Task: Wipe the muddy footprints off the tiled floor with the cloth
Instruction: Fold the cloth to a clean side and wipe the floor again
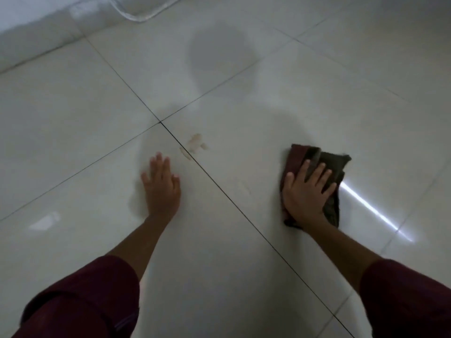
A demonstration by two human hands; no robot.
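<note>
A pale brown muddy footprint [195, 145] lies on the glossy white tiled floor [73, 132], across a dark grout line just beyond my left hand. My left hand [161, 189] rests flat on the tile with straight, spread fingers. A dark, crumpled cloth [329, 164], maroon and brownish, lies on the floor to the right. My right hand [306, 193] presses flat on top of the cloth with its fingers spread. A fainter smear [242, 185] shows between the two hands.
A white wall base [36, 40] runs along the far left. A pale rounded object with a light rim [144, 13] sits at the top edge. A bright streak of reflected light [373, 211] crosses the tile right of the cloth.
</note>
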